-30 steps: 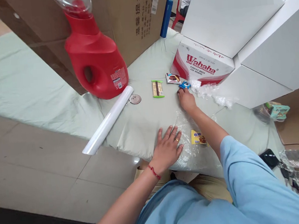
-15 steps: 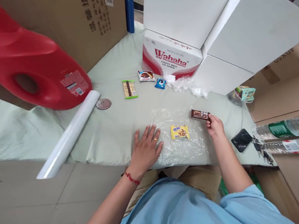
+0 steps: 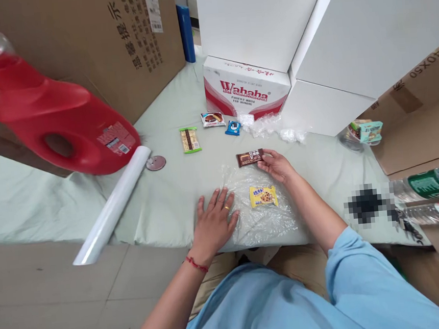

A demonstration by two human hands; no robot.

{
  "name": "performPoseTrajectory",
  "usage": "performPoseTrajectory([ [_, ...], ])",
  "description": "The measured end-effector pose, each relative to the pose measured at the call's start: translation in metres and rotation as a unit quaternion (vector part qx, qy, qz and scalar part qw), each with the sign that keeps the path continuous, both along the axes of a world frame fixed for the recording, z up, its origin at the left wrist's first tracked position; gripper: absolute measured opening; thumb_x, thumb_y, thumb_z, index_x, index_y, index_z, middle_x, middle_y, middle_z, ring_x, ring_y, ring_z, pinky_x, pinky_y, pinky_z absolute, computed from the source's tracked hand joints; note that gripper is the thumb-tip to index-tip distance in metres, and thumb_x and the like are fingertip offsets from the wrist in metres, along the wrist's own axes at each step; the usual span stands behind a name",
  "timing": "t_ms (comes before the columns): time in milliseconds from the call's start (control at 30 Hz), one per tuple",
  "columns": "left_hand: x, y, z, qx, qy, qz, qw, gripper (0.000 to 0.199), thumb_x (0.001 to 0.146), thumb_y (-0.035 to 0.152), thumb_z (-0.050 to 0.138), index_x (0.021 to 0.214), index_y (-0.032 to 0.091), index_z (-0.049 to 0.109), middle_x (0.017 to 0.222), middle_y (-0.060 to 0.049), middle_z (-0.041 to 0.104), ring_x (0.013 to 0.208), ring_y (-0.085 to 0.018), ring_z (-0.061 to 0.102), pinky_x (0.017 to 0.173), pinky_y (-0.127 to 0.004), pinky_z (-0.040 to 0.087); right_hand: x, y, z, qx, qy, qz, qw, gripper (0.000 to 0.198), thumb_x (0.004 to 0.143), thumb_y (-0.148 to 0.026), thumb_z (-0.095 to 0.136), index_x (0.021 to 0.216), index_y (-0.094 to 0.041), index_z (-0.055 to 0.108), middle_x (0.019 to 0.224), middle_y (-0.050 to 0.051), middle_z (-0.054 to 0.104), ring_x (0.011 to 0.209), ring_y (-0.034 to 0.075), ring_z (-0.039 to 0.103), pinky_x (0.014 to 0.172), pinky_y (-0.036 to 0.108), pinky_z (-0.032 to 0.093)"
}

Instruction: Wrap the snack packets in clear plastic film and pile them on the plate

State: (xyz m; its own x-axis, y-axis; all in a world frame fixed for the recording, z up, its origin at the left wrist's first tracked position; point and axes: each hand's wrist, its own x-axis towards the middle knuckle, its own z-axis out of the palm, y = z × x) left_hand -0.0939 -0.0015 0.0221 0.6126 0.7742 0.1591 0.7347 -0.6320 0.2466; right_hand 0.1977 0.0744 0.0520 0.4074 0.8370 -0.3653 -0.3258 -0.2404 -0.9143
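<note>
Between the thumb and fingers of my right hand (image 3: 277, 166) is the right end of a brown cocoa snack bar (image 3: 248, 158), held near the far edge of a clear plastic sheet (image 3: 244, 228). My left hand (image 3: 216, 222) lies flat with fingers spread, on the cloth and the sheet's left edge. A yellow cookie packet (image 3: 263, 196) rests on the sheet between my hands. Farther back lie a green-ended wafer packet (image 3: 190, 140), a white and red cake packet (image 3: 213, 119) and a small blue packet (image 3: 233, 128).
A red jug (image 3: 73, 116) and a white roll (image 3: 115, 202) stand and lie at left, beside a round disc (image 3: 156, 163). Crumpled plastic (image 3: 264, 124) sits before the Wahaba box (image 3: 247, 91). A snack tub (image 3: 350, 139) and plastic bottles (image 3: 427, 185) are at right.
My right hand has carried the brown snack bar left and a little away from me. My left hand stays flat in place. The camera view has shifted slightly.
</note>
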Motion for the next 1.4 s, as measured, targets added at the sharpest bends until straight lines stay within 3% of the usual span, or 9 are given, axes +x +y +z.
performPoseTrajectory([
  [167,0.0,0.0,0.002,-0.009,-0.008,0.005,1.0,0.054,0.109,0.044,0.042,0.158,0.026,0.052,0.169,-0.009,0.044,0.159,-0.031,0.04,0.13,-0.064,0.024,-0.012,-0.014,0.021,0.014,-0.276,0.062,0.959,0.043,0.09,-0.036,0.07,0.13,-0.024,0.063,0.119,0.006,0.071,0.071,0.013,0.066,0.076,0.035,0.063],
  [300,-0.001,0.0,0.003,-0.018,-0.022,0.003,1.0,0.054,0.11,0.045,0.04,0.159,0.026,0.052,0.17,-0.008,0.043,0.159,-0.03,0.038,0.131,-0.065,0.022,-0.012,-0.075,0.036,0.049,-0.417,0.329,0.846,0.04,0.09,-0.048,0.074,0.124,-0.026,0.074,0.119,0.008,0.074,0.108,0.027,0.068,0.098,0.047,0.058],
  [367,-0.002,0.0,0.004,-0.025,-0.025,-0.001,0.999,0.055,0.11,0.047,0.04,0.159,0.026,0.052,0.17,-0.008,0.042,0.16,-0.031,0.038,0.131,-0.065,0.021,-0.013,-0.105,0.036,0.043,-0.49,0.393,0.777,0.051,0.084,-0.041,0.083,0.133,-0.031,0.072,0.134,0.01,0.07,0.123,0.033,0.061,0.108,0.053,0.052],
  [467,-0.003,0.0,0.004,-0.034,-0.029,-0.007,0.999,0.057,0.108,0.05,0.043,0.159,0.028,0.051,0.171,-0.007,0.041,0.16,-0.032,0.037,0.132,-0.066,0.02,-0.014,-0.131,0.027,0.012,-0.583,0.375,0.721,0.06,0.086,-0.027,0.079,0.143,-0.034,0.066,0.145,0.011,0.065,0.128,0.037,0.055,0.111,0.059,0.049],
  [600,-0.003,-0.001,0.002,-0.034,-0.037,-0.009,0.999,0.059,0.106,0.051,0.046,0.161,0.029,0.049,0.172,-0.007,0.04,0.161,-0.034,0.036,0.132,-0.066,0.018,-0.005,-0.132,0.022,-0.019,-0.636,0.32,0.702,0.055,0.089,-0.027,0.072,0.143,-0.033,0.066,0.135,0.015,0.068,0.122,0.038,0.058,0.106,0.061,0.051],
  [800,-0.004,-0.002,-0.002,-0.04,-0.051,-0.005,0.998,0.061,0.107,0.055,0.045,0.161,0.028,0.048,0.173,-0.005,0.039,0.162,-0.031,0.034,0.133,-0.064,0.018,0.021,-0.076,0.051,0.018,-0.635,0.306,0.709,0.043,0.087,-0.031,0.071,0.13,-0.028,0.072,0.122,0.011,0.072,0.112,0.033,0.064,0.102,0.05,0.051],
  [933,-0.004,-0.002,-0.002,-0.039,-0.058,-0.004,0.998,0.059,0.108,0.053,0.043,0.16,0.027,0.049,0.173,-0.005,0.038,0.162,-0.03,0.033,0.133,-0.065,0.018,0.018,-0.007,0.047,0.025,-0.666,0.256,0.701,0.043,0.086,-0.029,0.07,0.128,-0.022,0.071,0.122,0.013,0.07,0.114,0.032,0.063,0.105,0.047,0.049],
  [1167,-0.004,-0.002,0.0,-0.044,-0.079,-0.003,0.996,0.057,0.106,0.053,0.048,0.157,0.027,0.054,0.17,-0.006,0.044,0.16,-0.031,0.037,0.132,-0.064,0.024,-0.013,0.057,0.016,0.004,-0.713,0.32,0.624,0.055,0.085,-0.016,0.063,0.14,-0.014,0.065,0.136,0.018,0.066,0.121,0.035,0.055,0.11,0.047,0.044],
  [1400,-0.004,-0.001,0.001,-0.064,-0.081,0.0,0.995,0.056,0.107,0.053,0.048,0.157,0.029,0.054,0.171,-0.004,0.041,0.161,-0.03,0.035,0.133,-0.063,0.023,-0.043,0.128,0.043,-0.024,-0.725,0.363,0.585,0.07,0.088,-0.038,0.073,0.153,-0.019,0.056,0.157,0.017,0.053,0.141,0.04,0.044,0.118,0.052,0.039],
])
